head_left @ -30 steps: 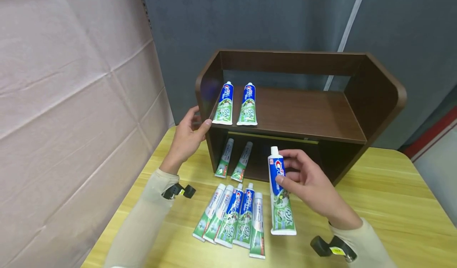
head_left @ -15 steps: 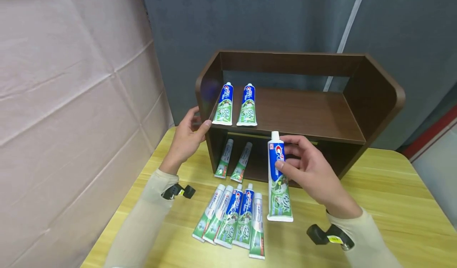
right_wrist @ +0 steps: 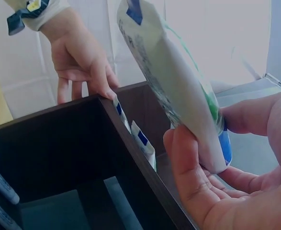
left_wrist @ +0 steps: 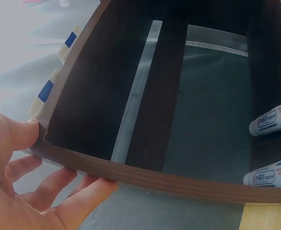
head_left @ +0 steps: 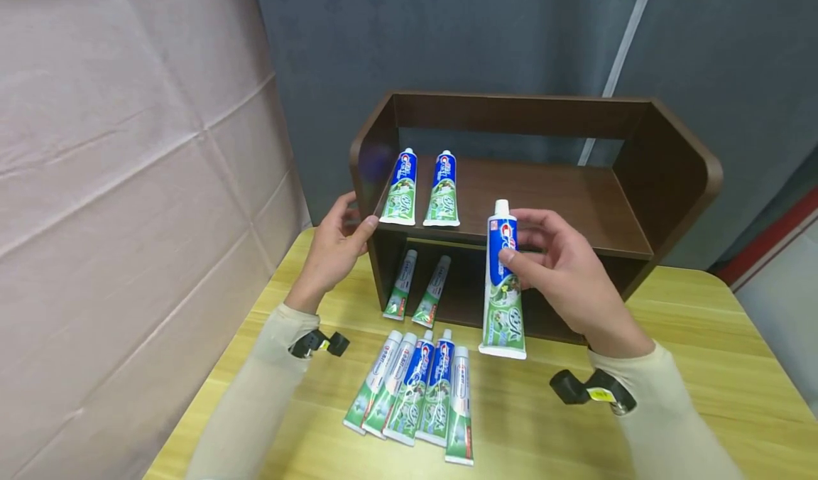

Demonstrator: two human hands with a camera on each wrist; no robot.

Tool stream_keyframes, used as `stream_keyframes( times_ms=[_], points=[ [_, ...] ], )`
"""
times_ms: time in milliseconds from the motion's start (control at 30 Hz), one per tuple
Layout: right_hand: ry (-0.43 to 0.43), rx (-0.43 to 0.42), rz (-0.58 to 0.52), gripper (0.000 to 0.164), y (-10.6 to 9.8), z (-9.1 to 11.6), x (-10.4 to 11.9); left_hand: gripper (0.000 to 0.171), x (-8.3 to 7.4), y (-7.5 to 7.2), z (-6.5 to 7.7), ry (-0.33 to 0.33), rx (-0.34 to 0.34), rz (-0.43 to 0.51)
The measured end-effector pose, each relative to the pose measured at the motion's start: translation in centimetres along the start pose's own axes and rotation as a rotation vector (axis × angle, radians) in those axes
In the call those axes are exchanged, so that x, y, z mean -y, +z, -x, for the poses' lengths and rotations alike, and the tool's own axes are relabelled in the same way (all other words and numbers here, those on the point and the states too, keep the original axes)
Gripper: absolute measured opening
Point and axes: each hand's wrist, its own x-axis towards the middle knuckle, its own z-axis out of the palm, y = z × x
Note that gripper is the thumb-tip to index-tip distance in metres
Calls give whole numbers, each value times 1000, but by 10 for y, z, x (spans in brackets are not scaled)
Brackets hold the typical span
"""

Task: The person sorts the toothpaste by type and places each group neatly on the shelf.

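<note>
A blue-and-green toothpaste tube (head_left: pixel 503 288) is pinched by my right hand (head_left: pixel 569 274), thumb in front and fingers behind, cap end up. It overlaps the front edge of the upper board in the head view. My left hand (head_left: pixel 335 253) grips the dark brown shelf (head_left: pixel 677 160) at its left side, thumb at the front edge and fingers along the outer face, as the left wrist view shows. On the upper board lie two matching tubes, a left one (head_left: pixel 400 189) and a right one (head_left: pixel 442 190). The lower level holds two grey-and-green tubes, one (head_left: pixel 400 286) beside another (head_left: pixel 432 292).
In front of the shelf, several tubes lie side by side on the wooden table (head_left: pixel 690 366), among them a blue-and-green toothpaste tube (head_left: pixel 410 391) and a white-and-green one (head_left: pixel 460 405). A pale cloth wall (head_left: pixel 140 182) stands at left, and a grey curtain (head_left: pixel 486 33) hangs behind.
My right hand has raised the toothpaste tube from above the table, in front of the lower level, up to the upper board's edge. The left hand keeps its place on the shelf.
</note>
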Motion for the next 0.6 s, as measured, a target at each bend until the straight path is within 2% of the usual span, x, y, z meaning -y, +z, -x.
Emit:
stream_keyframes(
  times_ms=[367,600],
  points=[
    [-17,-62,54,63,-12,-26,7,54,0,0,0,7,6,8],
    [33,-97,87,68,-17,-42,8,55,0,0,0,1,7,8]
  ],
)
